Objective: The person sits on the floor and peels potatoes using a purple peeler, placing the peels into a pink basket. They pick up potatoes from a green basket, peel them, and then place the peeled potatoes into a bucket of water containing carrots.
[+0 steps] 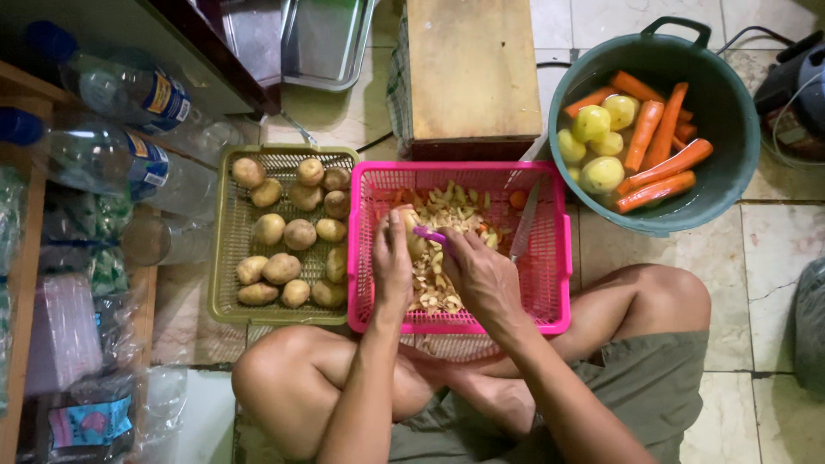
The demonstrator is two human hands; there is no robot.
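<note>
**Peeling over a pink basket, on a tiled floor**

The left hand [392,258] is curled round a pale, part-peeled potato [411,230], fingers closed on it. The right hand [481,275] is closed on a slim peeler with a purple plastic handle [431,235], its tip against the potato. Both hang over a bright pink plastic lattice basket [550,283], rectangular, holding a loose heap of thin yellowish peelings [434,288] and a long steel knife [524,222] leaning on its right wall.

Touching its left side sits an olive-green plastic lattice basket [225,258] of round, dull brown unpeeled potatoes [281,268]. To the upper right, a round teal plastic tub with a handle [730,172] holds smooth yellow peeled potatoes [600,174] and glossy orange peeled carrots [666,163]. A plain wooden block [471,69] stands behind the pink basket on the glossy cream floor tiles [778,249].

At far left, clear plastic bottles with blue caps and blue-and-yellow band labels [129,90] lie on wooden shelving, above crinkled clear bags.
</note>
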